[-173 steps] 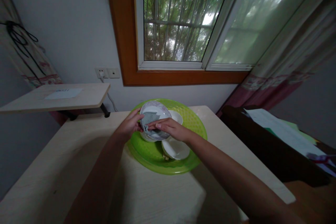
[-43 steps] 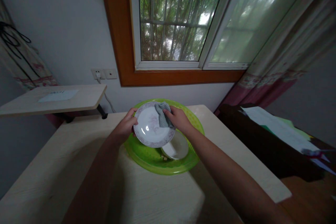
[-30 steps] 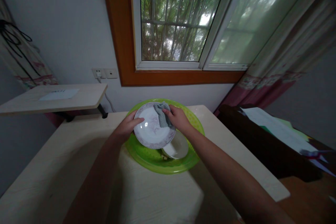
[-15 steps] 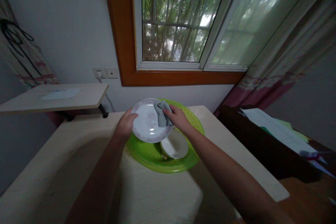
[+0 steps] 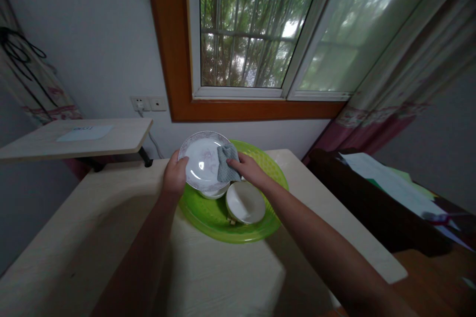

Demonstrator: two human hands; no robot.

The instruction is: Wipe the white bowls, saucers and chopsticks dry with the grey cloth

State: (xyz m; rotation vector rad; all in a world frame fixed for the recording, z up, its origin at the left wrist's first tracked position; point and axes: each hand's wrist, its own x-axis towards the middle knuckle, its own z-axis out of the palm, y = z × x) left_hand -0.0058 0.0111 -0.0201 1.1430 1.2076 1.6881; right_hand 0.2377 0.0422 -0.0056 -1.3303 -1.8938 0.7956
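My left hand (image 5: 175,173) grips the left rim of a white plate (image 5: 199,161) with a patterned border, its thumb on the upper face. The plate is held tilted above a green basin (image 5: 211,223). A grey cloth (image 5: 227,164) is pinched in my right hand (image 5: 250,169) and lies against the right side of the plate. In the basin, below my right hand, sits a white bowl (image 5: 247,203), tipped toward me. Another white bowl (image 5: 215,193) shows partly under the plate; the rest of it is hidden.
The basin stands on a pale wooden table (image 5: 223,277). A small raised shelf (image 5: 126,136) with a paper label is at the left. Behind are a wall socket (image 5: 140,104) with a plugged-in cable and a barred window. Papers (image 5: 390,183) lie on dark furniture at the right.
The plate, with both hands, has moved slightly up and to the left. More of the bowl under it now shows. The cloth stays on the plate's right side.
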